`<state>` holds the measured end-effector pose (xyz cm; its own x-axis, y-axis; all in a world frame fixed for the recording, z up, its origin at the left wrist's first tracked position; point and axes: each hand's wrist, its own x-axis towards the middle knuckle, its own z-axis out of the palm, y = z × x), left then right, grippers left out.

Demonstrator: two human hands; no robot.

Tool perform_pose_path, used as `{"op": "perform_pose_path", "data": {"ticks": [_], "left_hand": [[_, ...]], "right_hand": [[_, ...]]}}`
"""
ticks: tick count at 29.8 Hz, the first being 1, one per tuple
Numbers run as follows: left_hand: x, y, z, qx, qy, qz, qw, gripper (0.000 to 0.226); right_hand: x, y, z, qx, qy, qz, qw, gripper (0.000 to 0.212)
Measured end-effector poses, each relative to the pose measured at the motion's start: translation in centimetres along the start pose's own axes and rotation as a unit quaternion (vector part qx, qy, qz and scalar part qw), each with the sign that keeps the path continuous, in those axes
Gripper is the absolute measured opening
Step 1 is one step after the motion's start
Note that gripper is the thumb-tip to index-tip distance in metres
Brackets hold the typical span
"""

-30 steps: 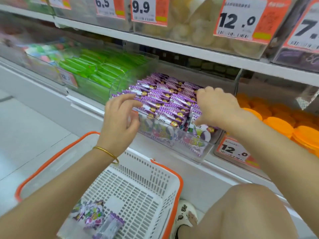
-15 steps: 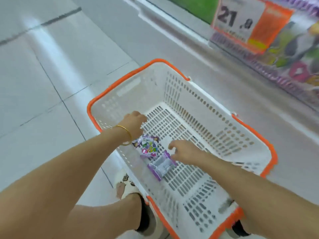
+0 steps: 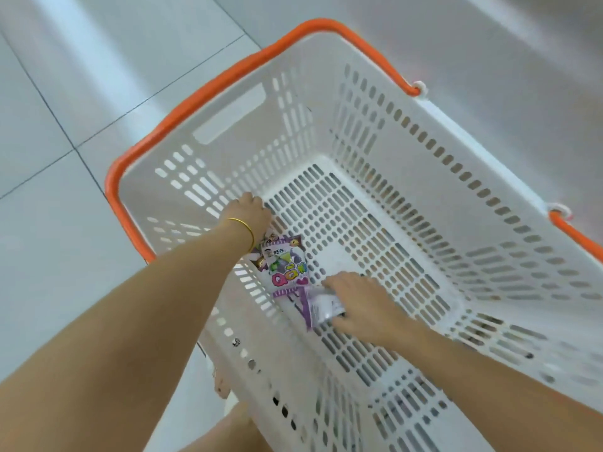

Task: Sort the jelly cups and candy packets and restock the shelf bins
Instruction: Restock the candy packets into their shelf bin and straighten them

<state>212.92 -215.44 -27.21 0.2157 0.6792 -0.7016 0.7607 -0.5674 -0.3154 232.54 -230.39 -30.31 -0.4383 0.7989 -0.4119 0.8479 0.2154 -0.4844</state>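
Observation:
A white shopping basket (image 3: 408, 132) with orange handles stands on the floor below me. Two or three purple candy packets lie on its slotted bottom near the left wall. The front packet (image 3: 287, 267) faces up with pink and green print. My left hand (image 3: 251, 212) is curled over the far end of these packets, its fingers hidden beneath it. My right hand (image 3: 362, 303) reaches in from the right and holds a second purple and white packet (image 3: 321, 306) between thumb and fingers, still low on the basket bottom.
Pale floor tiles (image 3: 49, 93) surround the basket on the left. A grey shelf base (image 3: 505, 44) runs along the top right. My knee (image 3: 225, 432) and a foot (image 3: 222, 383) sit close to the basket's near left side.
A second ago both hands were arranging purple packets in the shelf bin. I have turned down to the basket, and both hands have reached its packets; the right one has closed on one.

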Motion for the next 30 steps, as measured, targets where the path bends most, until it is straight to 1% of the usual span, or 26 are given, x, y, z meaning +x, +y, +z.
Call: {"op": "perform_pose_path", "data": {"ticks": [2,4,5,6,7,8,9,11,13,15,17,18,19,20,22,24,27,29,30], "left_hand": [[0.2,-0.2,-0.4,-0.028,-0.009,-0.005,1.0,0.055],[0.2,-0.5,-0.8,-0.099,-0.015,-0.009,0.995,0.042],[0.1,-0.5,-0.9,-0.149,-0.019,-0.006,0.989,0.034],[0.1,-0.6,-0.9,-0.193,-0.026,-0.005,0.981,0.023],[-0.1,-0.6,-1.1,-0.229,-0.029,0.002,0.973,0.01],[-0.2,-0.6,-1.1,-0.259,-0.028,0.001,0.965,0.016],[-0.4,-0.6,-0.9,-0.286,-0.03,-0.001,0.958,0.026],[-0.8,-0.8,-0.7,-0.34,-0.026,-0.014,0.94,0.031],[-1.7,-1.1,-0.9,-0.4,-0.022,-0.021,0.916,0.039],[-3.0,-1.4,-2.1,-0.444,-0.023,-0.029,0.895,0.044],[-4.9,-1.5,-3.7,-0.485,-0.018,-0.028,0.874,0.035],[-6.0,-1.5,-4.8,-0.507,-0.009,-0.025,0.862,0.029],[-7.2,-1.5,-6.1,-0.537,-0.004,-0.021,0.844,0.026],[-8.5,-1.4,-7.5,-0.571,0.002,-0.017,0.821,0.025],[-11.6,-1.2,-10.5,-0.617,0.024,-0.001,0.786,0.023],[-15.0,-1.0,-13.6,-0.639,0.042,0.02,0.768,0.02],[-20.5,-0.3,-17.7,-0.682,0.049,0.052,0.728,0.013],[-24.0,0.7,-19.6,-0.717,0.03,0.083,0.691,0.017],[-25.5,1.4,-20.3,-0.721,0.027,0.101,0.685,0.023]], "right_hand": [[0.8,-0.4,-1.2,0.133,0.04,0.053,0.989,0.04],[2.4,-1.3,-2.2,0.237,0.007,0.087,0.968,0.035],[3.3,-2.1,-2.5,0.293,-0.017,0.114,0.949,0.032],[4.1,-3.0,-2.5,0.339,-0.032,0.146,0.929,0.033],[4.8,-3.7,-2.3,0.377,-0.029,0.172,0.91,0.038],[5.3,-4.2,-1.8,0.409,-0.012,0.183,0.894,0.037],[5.6,-4.6,-1.4,0.44,0.006,0.194,0.877,0.031],[5.5,-5.1,-0.6,0.491,0.038,0.209,0.845,0.017],[4.4,-5.1,-1.2,0.549,0.044,0.242,0.799,0.013],[3.0,-4.5,-2.3,0.592,0.045,0.28,0.754,0.021],[1.1,-3.8,-4.0,0.63,0.056,0.306,0.711,0.022],[0.1,-3.5,-5.2,0.652,0.066,0.311,0.688,0.031],[-1.0,-3.3,-6.6,0.669,0.077,0.315,0.669,0.04],[-2.4,-3.2,-8.2,0.681,0.092,0.311,0.656,0.041],[-5.5,-3.8,-11.5,0.698,0.116,0.288,0.646,0.023],[-9.0,-4.9,-14.5,0.709,0.141,0.254,0.643,0.011],[-14.0,-6.8,-18.3,0.705,0.177,0.207,0.655,0.011],[-16.8,-7.8,-20.1,0.698,0.204,0.187,0.66,0.009],[-18.1,-8.2,-20.9,0.691,0.217,0.182,0.665,0.009]]}}
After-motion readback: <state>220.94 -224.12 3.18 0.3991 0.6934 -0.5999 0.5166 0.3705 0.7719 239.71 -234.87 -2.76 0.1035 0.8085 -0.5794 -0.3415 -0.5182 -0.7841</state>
